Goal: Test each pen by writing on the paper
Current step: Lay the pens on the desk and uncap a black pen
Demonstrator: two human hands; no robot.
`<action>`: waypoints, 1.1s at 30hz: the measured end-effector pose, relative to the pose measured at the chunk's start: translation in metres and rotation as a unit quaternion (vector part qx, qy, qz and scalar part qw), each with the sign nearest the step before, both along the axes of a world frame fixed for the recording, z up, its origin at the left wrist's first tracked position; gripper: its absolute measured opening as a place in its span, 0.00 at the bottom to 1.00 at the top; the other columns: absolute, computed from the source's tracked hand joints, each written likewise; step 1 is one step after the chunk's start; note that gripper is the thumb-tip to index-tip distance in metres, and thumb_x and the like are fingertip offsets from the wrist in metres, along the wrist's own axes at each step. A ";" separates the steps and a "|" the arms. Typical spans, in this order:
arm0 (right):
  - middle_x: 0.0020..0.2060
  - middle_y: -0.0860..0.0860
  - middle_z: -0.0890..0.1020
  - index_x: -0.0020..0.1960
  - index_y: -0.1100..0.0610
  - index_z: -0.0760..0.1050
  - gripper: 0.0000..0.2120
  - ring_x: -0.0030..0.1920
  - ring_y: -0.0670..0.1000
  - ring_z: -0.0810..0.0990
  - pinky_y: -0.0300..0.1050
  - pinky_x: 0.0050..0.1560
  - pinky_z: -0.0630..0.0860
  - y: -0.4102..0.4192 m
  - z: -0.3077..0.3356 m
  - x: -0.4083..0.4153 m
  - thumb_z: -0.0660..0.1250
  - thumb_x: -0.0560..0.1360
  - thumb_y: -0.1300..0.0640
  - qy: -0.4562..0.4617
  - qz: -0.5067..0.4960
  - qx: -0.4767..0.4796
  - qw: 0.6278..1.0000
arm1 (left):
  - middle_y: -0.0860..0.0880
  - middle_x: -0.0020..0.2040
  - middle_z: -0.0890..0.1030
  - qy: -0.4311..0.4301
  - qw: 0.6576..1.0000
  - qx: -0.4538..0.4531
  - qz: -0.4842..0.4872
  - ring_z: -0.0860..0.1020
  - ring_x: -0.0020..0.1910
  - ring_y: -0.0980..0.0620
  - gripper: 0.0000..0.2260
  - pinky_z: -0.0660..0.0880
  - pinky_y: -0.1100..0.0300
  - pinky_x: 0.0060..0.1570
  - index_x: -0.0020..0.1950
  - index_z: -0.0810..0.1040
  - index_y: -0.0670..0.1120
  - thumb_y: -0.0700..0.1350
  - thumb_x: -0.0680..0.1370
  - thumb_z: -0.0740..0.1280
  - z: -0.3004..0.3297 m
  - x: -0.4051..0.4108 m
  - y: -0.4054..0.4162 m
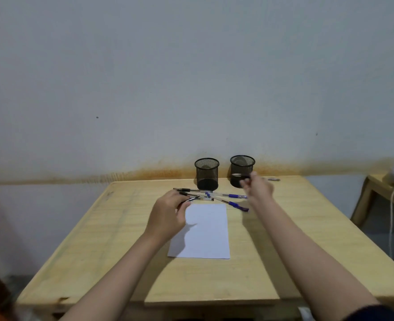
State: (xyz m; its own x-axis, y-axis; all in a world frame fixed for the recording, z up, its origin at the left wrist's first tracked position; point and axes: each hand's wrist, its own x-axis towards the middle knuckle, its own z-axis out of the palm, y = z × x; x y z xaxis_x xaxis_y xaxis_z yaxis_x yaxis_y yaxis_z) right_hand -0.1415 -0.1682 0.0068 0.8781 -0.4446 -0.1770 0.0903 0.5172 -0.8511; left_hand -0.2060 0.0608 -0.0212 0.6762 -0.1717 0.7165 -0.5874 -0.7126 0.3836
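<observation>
Paper (203, 230) flat at frame centre on table (112, 239). Loose pens (214, 196) scattered just above it. Left hand (168, 214) grips black pen (189, 200) at paper's upper-left corner. Right hand (258, 187) pinches pen (238, 175) — before right mesh cup (242, 170); left mesh cup (206, 173) beside.

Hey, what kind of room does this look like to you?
Probably a plain home or study room: a bare wooden table against a stained painted wall, with two mesh pen holders, loose pens and a paper sheet.

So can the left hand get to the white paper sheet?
Probably yes: the left hand hovers over the white paper sheet's left edge, nothing between them, though it holds a black pen.
</observation>
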 end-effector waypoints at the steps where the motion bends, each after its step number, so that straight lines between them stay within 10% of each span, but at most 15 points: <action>1: 0.34 0.55 0.74 0.37 0.60 0.69 0.11 0.31 0.47 0.75 0.37 0.28 0.78 -0.018 0.001 0.004 0.63 0.78 0.62 0.004 -0.030 -0.019 0.999 | 0.49 0.34 0.78 0.007 1.000 -0.007 0.014 0.74 0.31 0.55 0.05 0.69 0.66 0.34 0.44 0.83 0.42 0.40 0.72 0.67 -0.007 -0.005 0.013; 6: 0.34 0.52 0.76 0.40 0.58 0.74 0.08 0.33 0.46 0.77 0.36 0.36 0.81 -0.005 -0.001 -0.003 0.64 0.78 0.59 -0.047 0.059 -0.140 0.987 | 0.47 0.41 0.84 0.145 0.966 -0.121 0.175 0.80 0.41 0.49 0.04 0.71 0.59 0.39 0.47 0.83 0.43 0.40 0.74 0.69 -0.046 0.003 0.061; 17: 0.43 0.56 0.81 0.48 0.60 0.77 0.04 0.47 0.54 0.81 0.44 0.49 0.80 0.052 -0.043 -0.012 0.68 0.74 0.65 -0.052 0.171 -0.194 0.965 | 0.44 0.49 0.79 0.221 0.937 -0.031 0.268 0.75 0.51 0.42 0.09 0.72 0.51 0.46 0.52 0.83 0.44 0.43 0.76 0.66 -0.071 0.034 0.076; 22: 0.48 0.59 0.82 0.49 0.60 0.78 0.06 0.51 0.57 0.81 0.42 0.44 0.80 0.065 -0.052 -0.003 0.71 0.73 0.61 -0.027 0.157 -0.227 0.961 | 0.48 0.59 0.76 0.176 0.978 -0.020 0.109 0.72 0.60 0.47 0.14 0.72 0.51 0.58 0.60 0.78 0.45 0.46 0.75 0.65 -0.068 0.024 0.060; 28: 0.43 0.57 0.81 0.51 0.62 0.76 0.09 0.45 0.55 0.82 0.47 0.46 0.81 0.084 -0.058 0.012 0.70 0.74 0.60 -0.005 0.138 -0.223 0.965 | 0.52 0.77 0.54 0.302 0.945 0.124 0.002 0.51 0.76 0.52 0.27 0.53 0.53 0.74 0.75 0.56 0.50 0.56 0.78 0.58 -0.068 0.021 0.028; 33: 0.39 0.54 0.81 0.50 0.59 0.75 0.06 0.39 0.49 0.81 0.40 0.41 0.79 0.091 -0.060 0.019 0.68 0.75 0.59 0.015 0.122 -0.231 0.965 | 0.52 0.67 0.70 0.265 0.959 0.097 -0.012 0.66 0.67 0.51 0.25 0.65 0.50 0.67 0.68 0.68 0.47 0.59 0.75 0.59 -0.076 0.022 0.020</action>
State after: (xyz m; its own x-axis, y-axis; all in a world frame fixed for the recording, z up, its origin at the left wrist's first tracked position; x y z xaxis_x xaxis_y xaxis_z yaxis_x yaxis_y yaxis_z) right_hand -0.1222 -0.0776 -0.0530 0.9640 -0.2631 -0.0373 -0.0152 0.0853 -0.9962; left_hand -0.1837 0.0803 -0.0976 0.9306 -0.2874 0.2268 -0.3642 -0.7888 0.4951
